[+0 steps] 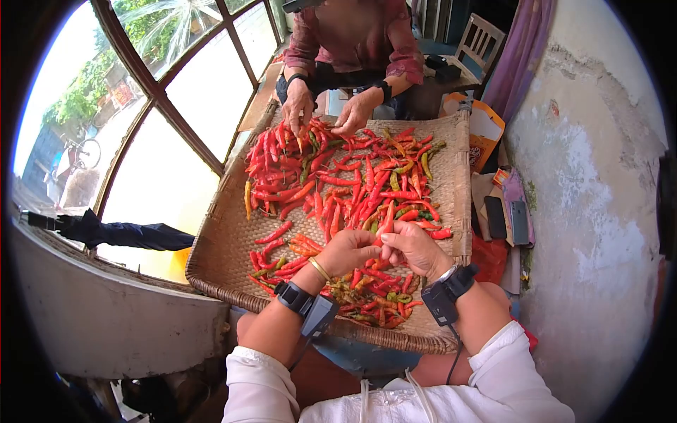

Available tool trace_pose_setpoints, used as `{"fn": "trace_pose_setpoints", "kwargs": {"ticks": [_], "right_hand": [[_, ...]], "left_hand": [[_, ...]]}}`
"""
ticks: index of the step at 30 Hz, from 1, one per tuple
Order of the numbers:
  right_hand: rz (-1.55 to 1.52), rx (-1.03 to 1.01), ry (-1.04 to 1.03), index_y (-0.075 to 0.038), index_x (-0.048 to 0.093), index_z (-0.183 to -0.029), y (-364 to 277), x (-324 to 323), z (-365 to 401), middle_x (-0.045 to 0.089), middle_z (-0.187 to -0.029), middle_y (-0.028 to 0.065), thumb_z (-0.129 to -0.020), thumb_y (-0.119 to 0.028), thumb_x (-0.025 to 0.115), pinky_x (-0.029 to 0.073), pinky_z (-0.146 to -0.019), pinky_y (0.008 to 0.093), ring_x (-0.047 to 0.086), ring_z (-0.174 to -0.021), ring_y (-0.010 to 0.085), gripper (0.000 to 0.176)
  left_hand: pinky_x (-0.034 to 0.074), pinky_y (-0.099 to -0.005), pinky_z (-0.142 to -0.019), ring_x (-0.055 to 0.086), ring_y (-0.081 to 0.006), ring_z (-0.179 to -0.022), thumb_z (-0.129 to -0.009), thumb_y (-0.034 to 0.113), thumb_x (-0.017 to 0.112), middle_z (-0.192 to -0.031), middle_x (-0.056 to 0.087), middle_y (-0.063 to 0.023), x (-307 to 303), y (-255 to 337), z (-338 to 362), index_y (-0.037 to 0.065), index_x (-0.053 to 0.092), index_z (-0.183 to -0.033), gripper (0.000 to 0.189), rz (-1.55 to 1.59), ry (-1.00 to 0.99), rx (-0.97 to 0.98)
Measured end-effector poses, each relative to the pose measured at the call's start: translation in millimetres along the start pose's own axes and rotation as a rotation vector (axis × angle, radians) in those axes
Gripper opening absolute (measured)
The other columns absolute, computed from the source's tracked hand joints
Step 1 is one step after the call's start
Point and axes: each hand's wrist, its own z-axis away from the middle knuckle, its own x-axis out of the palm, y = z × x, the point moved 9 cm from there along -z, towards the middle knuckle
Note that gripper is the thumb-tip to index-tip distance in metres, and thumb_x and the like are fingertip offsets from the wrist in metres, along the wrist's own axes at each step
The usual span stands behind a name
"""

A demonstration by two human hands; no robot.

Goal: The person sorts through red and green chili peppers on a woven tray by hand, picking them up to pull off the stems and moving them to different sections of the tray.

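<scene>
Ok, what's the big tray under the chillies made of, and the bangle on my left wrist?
The tray looks like woven bamboo or cane: matte tan strips in a visible weave, with a bound rim. The bangle looks like polished gold-coloured metal; real gold or not, I cannot tell. The left hand and right hand pinch a red chilli.
</scene>
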Motion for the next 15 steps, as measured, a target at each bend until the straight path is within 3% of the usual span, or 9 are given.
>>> {"fn": "trace_pose_setpoints", "kwargs": {"ticks": [2,3,5,8,9,11,12,15], "right_hand": [[0.221,0.005,0.098,-0.004,0.053,-0.085,-5.1,-9.1,-1.1,0.054,-0.059,0.0002,-0.082,-0.019,0.055,0.042,-0.046,0.0191,0.050,-0.048,0.0066,0.015],[0.729,-0.210,0.209,-0.004,0.054,-0.085,-28.1,-15.9,-0.5,0.056,-0.066,0.0050,-0.076,-0.021,0.060,0.047,-0.056,0.0296,0.056,-0.058,0.0156,0.020],[1.494,-0.481,0.440,-0.005,0.055,-0.086,-55.7,-15.7,17.4,0.057,-0.077,0.0106,-0.070,-0.023,0.065,0.047,-0.068,0.0388,0.058,-0.073,0.0261,0.026],[1.734,-0.338,0.475,-0.006,0.055,-0.087,-47.7,-38.8,20.9,0.057,-0.087,0.0139,-0.068,-0.023,0.066,0.046,-0.072,0.0408,0.057,-0.082,0.0304,0.027],[1.740,-0.333,0.474,-0.006,0.055,-0.087,-47.3,-42.9,21.3,0.057,-0.087,0.0139,-0.068,-0.023,0.066,0.046,-0.072,0.0408,0.057,-0.082,0.0304,0.027],[1.751,-0.115,0.432,-0.007,0.056,-0.086,-33.6,-61.6,16.7,0.058,-0.085,0.0137,-0.067,-0.020,0.066,0.046,-0.072,0.0410,0.058,-0.082,0.0295,0.025],[1.759,-0.099,0.384,-0.007,0.055,-0.085,-28.3,-64.0,13.9,0.058,-0.083,0.0139,-0.068,-0.017,0.062,0.047,-0.069,0.0415,0.059,-0.080,0.0297,0.020],[1.845,0.024,0.394,-0.007,0.055,-0.087,-17.6,-67.3,6.3,0.059,-0.082,0.0144,-0.071,-0.014,0.058,0.048,-0.067,0.0404,0.060,-0.078,0.0296,0.018]], "left_hand": [[0.037,-0.0169,-0.046,0.044,-0.0015,-0.053,-0.083,0.016,0.057,-0.068,0.054,0.0060,-8.2,2.6,-2.5,0.005,0.060,-0.096,0.017,-0.155,0.022,0.034],[0.036,-0.0170,-0.045,0.044,-0.0015,-0.052,-0.083,0.016,0.057,-0.067,0.054,0.0057,-17.0,-0.6,-3.0,0.004,0.060,-0.093,0.016,-0.102,0.071,-0.029],[0.036,-0.0171,-0.045,0.044,-0.0014,-0.051,-0.083,0.016,0.058,-0.066,0.055,0.0054,-31.5,-7.3,-5.5,0.004,0.061,-0.091,0.015,-0.046,0.117,-0.093],[0.035,-0.0173,-0.045,0.044,-0.0012,-0.051,-0.082,0.015,0.058,-0.068,0.057,0.0032,-63.0,-12.0,-13.8,0.002,0.060,-0.089,0.015,0.063,0.274,-0.050],[0.035,-0.0173,-0.045,0.044,-0.0012,-0.051,-0.082,0.015,0.058,-0.068,0.057,0.0032,-65.1,-10.2,-15.0,0.002,0.060,-0.089,0.015,0.070,0.272,-0.048],[0.040,-0.0225,-0.051,0.048,-0.0049,-0.058,-0.082,0.015,0.057,-0.069,0.056,0.0023,-72.3,-9.1,-13.6,0.001,0.061,-0.086,0.015,-0.030,0.332,-0.072],[0.041,-0.0244,-0.051,0.048,-0.0066,-0.056,-0.080,0.017,0.058,-0.064,0.056,0.0006,-72.7,-8.3,-14.4,0.001,0.062,-0.084,0.016,-0.076,0.364,0.017],[0.040,-0.0224,-0.050,0.048,-0.0054,-0.054,-0.081,0.017,0.058,-0.063,0.056,0.0019,-64.7,-14.0,-20.0,0.000,0.061,-0.079,0.018,-0.281,0.279,0.029]]}}
